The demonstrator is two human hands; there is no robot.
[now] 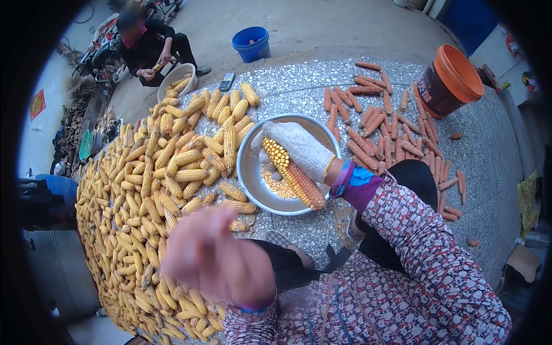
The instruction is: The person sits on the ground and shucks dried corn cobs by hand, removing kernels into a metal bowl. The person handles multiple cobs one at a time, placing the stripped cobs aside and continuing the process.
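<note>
My right hand [297,144], in a white knitted glove, grips a partly shelled corn cob [297,179] over a metal basin [252,189]. Yellow kernels remain at the cob's upper end and along one side; the rest is bare and reddish. Loose corn kernels [276,184] lie in the basin. My left hand [217,258] is bare and blurred, raised at the lower left of the basin; whether its fingers hold anything cannot be told. Below and beside it spreads a large heap of yellow corn ears [142,215].
Bare reddish cobs [366,146] lie scattered right of the basin, near an orange bucket [461,82]. A blue bucket [251,45] and a keypad phone [227,81] are beyond. Another person [142,47] sits at the upper left, handling corn over a white tub [183,86].
</note>
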